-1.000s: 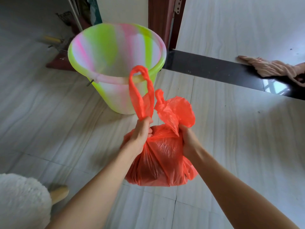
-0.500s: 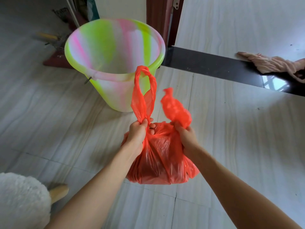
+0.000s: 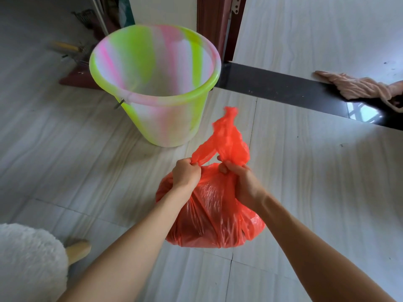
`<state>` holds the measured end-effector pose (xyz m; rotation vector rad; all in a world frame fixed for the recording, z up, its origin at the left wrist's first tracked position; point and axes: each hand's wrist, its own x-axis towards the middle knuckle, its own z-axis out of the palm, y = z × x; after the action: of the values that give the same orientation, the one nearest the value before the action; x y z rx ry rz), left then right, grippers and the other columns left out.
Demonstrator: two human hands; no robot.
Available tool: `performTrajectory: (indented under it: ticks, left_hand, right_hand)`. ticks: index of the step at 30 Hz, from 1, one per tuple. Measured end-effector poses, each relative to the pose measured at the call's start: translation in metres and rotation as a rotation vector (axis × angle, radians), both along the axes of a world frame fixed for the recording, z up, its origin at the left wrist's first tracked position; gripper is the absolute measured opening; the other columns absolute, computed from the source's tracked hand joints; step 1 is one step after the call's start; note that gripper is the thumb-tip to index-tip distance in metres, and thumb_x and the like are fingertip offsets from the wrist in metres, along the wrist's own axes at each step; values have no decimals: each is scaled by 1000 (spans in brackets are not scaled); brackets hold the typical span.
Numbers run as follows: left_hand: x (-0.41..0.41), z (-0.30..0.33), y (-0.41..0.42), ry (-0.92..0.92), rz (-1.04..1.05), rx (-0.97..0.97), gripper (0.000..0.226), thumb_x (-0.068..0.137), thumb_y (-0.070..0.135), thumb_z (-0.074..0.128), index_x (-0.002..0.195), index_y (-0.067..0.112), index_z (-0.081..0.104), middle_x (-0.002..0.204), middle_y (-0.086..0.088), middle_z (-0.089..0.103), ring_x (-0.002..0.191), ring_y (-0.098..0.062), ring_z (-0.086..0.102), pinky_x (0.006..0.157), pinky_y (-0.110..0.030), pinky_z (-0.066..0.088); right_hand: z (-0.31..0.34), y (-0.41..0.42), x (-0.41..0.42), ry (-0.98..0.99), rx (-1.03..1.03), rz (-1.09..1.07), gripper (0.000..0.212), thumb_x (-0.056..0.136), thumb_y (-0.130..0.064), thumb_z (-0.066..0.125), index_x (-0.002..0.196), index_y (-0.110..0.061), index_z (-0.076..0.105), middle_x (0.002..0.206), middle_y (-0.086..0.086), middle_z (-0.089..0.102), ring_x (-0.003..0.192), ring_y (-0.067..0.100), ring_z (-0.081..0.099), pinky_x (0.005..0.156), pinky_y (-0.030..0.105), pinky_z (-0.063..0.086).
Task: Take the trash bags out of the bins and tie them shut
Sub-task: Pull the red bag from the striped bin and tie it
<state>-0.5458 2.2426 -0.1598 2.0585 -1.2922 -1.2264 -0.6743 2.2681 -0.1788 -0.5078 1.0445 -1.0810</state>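
Observation:
A full orange trash bag (image 3: 209, 216) sits on the pale tiled floor, outside the bin. My left hand (image 3: 186, 175) grips one of its handle loops at the neck. My right hand (image 3: 242, 182) grips the other loop just beside it. The two loops (image 3: 226, 138) cross above my fists and stand up together in a bunch. Behind the bag stands a green, pink and white plastic bin (image 3: 157, 83), upright, with no bag in it.
A black threshold strip (image 3: 283, 88) crosses the floor at a doorway with a dark red frame (image 3: 213, 25). A pinkish cloth (image 3: 359, 86) lies on the strip at the right. A white fluffy stool (image 3: 28, 262) is at bottom left. Tools lie behind the bin.
The two handle loops, held apart and upright before, are now brought together and crossed above my fists. My hands have closed in toward each other at the bag's neck.

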Motion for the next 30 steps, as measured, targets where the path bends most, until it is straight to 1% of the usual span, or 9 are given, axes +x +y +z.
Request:
performTrajectory:
  ticks: [6, 10, 14, 16, 19, 22, 25, 27, 30]
  left_hand:
    - [1, -3, 8, -94, -191, -112, 23, 91, 10, 45, 81, 1, 63, 88, -21, 67, 88, -38, 61, 66, -29, 36]
    - [3, -4, 14, -206, -370, -232, 24, 92, 9, 43, 80, -2, 61, 86, -21, 67, 85, -37, 61, 70, -37, 44]
    - [4, -1, 16, -352, -539, -287, 28, 92, 8, 38, 97, 4, 65, 95, -16, 63, 91, -33, 59, 69, -34, 39]
    - [2, 1, 17, -364, -627, -279, 30, 93, 11, 37, 107, 11, 64, 98, -15, 57, 94, -34, 59, 74, -38, 44]
    - [2, 1, 25, -270, -652, -360, 35, 92, 12, 42, 125, 13, 52, 113, -12, 57, 107, -32, 57, 89, -37, 43]
    - [8, 0, 33, -61, -627, -484, 33, 81, -2, 49, 108, 17, 44, 100, -3, 52, 97, -32, 58, 80, -29, 41]
    - [12, -2, 36, -82, -700, -619, 33, 72, -5, 44, 81, 24, 34, 85, 1, 41, 73, -31, 52, 68, -46, 46]
    - [13, -6, 38, -105, -691, -682, 27, 69, -4, 43, 74, 22, 36, 81, -2, 44, 68, -27, 52, 60, -46, 48]
    - [14, -13, 39, -126, -651, -747, 18, 74, 5, 44, 72, 21, 52, 84, 6, 49, 68, -15, 54, 57, -39, 50]
  right_hand:
    - [-4, 2, -1, 131, 59, -54, 19, 94, -11, 46, 82, -13, 61, 63, -7, 71, 65, 11, 67, 59, 22, 57]
    - [-2, 4, -4, 56, 77, -34, 8, 87, -10, 55, 89, -13, 62, 68, -5, 74, 69, 13, 70, 60, 24, 58]
    - [1, 1, -3, -23, 24, 8, 19, 74, -12, 58, 93, -11, 62, 76, 0, 74, 70, 14, 70, 71, 31, 59]
    - [-1, -3, 2, 73, 72, -93, 10, 83, -4, 55, 86, -11, 62, 68, 3, 70, 62, 16, 67, 66, 33, 56]
    - [-6, -10, 4, 417, 162, -182, 23, 85, -1, 46, 71, -16, 57, 70, 9, 59, 63, 21, 56, 66, 37, 46]
    - [-6, -12, 1, 719, 148, -154, 23, 83, -5, 46, 63, -15, 51, 60, 3, 48, 56, 16, 44, 55, 30, 37]
    - [-2, -10, 0, 872, 136, -68, 18, 82, -1, 43, 95, -1, 55, 79, 10, 55, 72, 22, 52, 58, 28, 39]
    - [3, -6, 0, 1006, 98, 4, 37, 82, 3, 39, 119, -1, 46, 104, 20, 60, 96, 31, 58, 76, 35, 43]
    - [8, 2, 1, 1221, -58, 166, 55, 81, 4, 39, 131, -15, 45, 116, 24, 63, 107, 42, 57, 83, 39, 44]
